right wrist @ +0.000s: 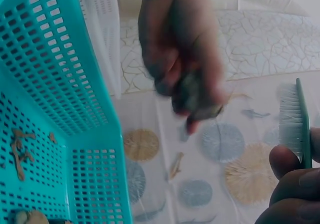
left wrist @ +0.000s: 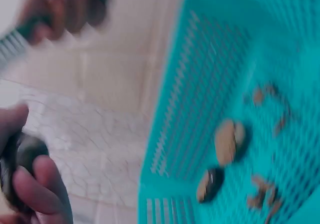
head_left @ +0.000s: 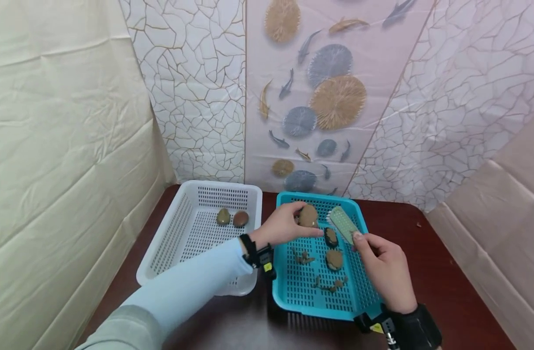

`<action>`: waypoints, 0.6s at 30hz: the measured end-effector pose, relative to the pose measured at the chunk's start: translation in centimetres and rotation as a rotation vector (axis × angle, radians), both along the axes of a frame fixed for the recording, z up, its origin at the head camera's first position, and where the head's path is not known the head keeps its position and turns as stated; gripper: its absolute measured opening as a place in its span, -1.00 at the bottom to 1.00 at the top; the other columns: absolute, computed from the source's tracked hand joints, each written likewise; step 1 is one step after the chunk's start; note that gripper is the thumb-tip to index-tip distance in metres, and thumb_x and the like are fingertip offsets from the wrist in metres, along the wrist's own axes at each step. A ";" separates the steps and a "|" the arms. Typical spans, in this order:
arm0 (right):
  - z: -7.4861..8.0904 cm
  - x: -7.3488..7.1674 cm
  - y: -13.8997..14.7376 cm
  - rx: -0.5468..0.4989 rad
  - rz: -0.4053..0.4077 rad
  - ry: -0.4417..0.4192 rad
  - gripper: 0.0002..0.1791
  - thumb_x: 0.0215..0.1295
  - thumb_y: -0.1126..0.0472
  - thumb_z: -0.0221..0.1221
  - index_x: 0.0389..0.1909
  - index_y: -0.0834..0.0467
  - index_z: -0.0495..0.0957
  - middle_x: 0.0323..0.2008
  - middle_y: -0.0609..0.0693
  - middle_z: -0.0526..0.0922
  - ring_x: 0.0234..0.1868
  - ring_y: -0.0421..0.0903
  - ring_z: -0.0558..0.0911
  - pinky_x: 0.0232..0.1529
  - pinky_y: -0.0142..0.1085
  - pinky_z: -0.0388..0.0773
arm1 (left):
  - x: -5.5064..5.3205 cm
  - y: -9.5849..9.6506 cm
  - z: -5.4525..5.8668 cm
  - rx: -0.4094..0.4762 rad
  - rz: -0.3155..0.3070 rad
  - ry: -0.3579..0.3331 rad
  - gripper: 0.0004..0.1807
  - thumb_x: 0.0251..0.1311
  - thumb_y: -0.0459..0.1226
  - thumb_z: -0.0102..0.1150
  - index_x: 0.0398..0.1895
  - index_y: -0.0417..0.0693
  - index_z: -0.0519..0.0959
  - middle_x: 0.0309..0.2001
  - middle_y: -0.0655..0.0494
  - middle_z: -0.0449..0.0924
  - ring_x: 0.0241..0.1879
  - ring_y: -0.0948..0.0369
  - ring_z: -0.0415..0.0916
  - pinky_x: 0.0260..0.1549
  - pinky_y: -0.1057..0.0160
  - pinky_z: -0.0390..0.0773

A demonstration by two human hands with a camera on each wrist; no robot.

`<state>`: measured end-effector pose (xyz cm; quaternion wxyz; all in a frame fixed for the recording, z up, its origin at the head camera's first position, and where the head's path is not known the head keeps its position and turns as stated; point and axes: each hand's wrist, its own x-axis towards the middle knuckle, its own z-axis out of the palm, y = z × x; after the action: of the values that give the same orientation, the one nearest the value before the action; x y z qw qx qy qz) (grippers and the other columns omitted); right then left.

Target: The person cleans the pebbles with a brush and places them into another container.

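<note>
My left hand (head_left: 282,227) grips a stone (head_left: 308,216) above the back of the teal basket (head_left: 286,301). In the head view the stone's visible face is covered in brown mud; its other side looks dark in the left wrist view. My right hand (head_left: 387,270) pinches the handle of a small green brush (head_left: 343,223) over the basket's right side. White bristles show along the brush in the right wrist view, pointing toward the left hand and apart from the stone. Below lie a dark, partly muddy stone (head_left: 331,237) and a tan mud-coated stone (head_left: 334,260).
Crumbled mud pieces (head_left: 303,257) and a strand of mud bits (head_left: 331,285) lie on the teal basket's floor. A white basket (head_left: 157,248) on the left contains an olive stone (head_left: 223,217) and a reddish-brown stone (head_left: 240,218). Both baskets stand on a dark red table (head_left: 442,272).
</note>
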<state>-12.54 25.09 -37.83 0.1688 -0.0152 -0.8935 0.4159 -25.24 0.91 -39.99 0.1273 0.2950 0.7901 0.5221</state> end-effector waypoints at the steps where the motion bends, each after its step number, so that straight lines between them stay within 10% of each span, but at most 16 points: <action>1: -0.2 -0.2 -0.1 -0.006 0.008 -0.007 -0.50 0.74 -0.11 0.13 -0.26 0.19 0.75 -0.63 0.01 0.37 -0.54 -0.01 0.39 -0.59 -0.20 0.30 | 0.8 -0.4 -0.1 0.076 -0.012 -0.068 -0.31 0.41 -0.09 0.53 0.52 -0.01 0.50 -0.07 0.16 0.71 -0.20 0.20 0.67 -0.19 0.18 0.68; 7: -1.0 -1.2 -1.1 -0.072 0.086 -0.039 -0.53 0.73 -0.09 0.16 -0.23 0.17 0.78 -0.63 -0.04 0.30 -0.57 -0.03 0.32 -0.58 -0.19 0.27 | 4.7 -1.2 -1.5 0.411 -0.075 -0.445 -0.34 0.51 -0.36 0.37 0.61 0.02 0.40 -0.08 0.03 0.74 -0.21 0.19 0.65 -0.24 0.24 0.62; 12: -1.8 -1.6 -1.8 -0.089 0.188 -0.146 -0.53 0.71 -0.12 0.17 -0.31 0.14 0.74 -0.62 -0.08 0.31 -0.58 -0.05 0.35 -0.57 -0.23 0.32 | 6.7 -1.0 -2.9 0.499 -0.120 -0.524 -0.37 0.58 -0.31 0.31 0.62 0.16 0.42 -0.31 0.15 0.58 -0.39 0.21 0.39 -0.35 0.28 0.42; 18: -1.8 -1.4 -1.1 0.128 0.138 -0.130 -0.54 0.69 -0.16 0.19 -0.32 0.08 0.77 -0.66 -0.11 0.33 -0.62 -0.06 0.34 -0.61 -0.22 0.25 | 7.0 -0.9 -4.1 0.530 -0.136 -0.547 -0.50 0.61 -0.30 0.26 0.54 0.05 0.49 -0.39 0.16 0.39 -0.47 0.20 0.28 -0.41 0.29 0.31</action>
<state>-13.95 23.97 -39.60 0.0819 0.0301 -0.9263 0.3665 -18.25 0.01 -44.07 0.2870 0.2193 0.5434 0.7578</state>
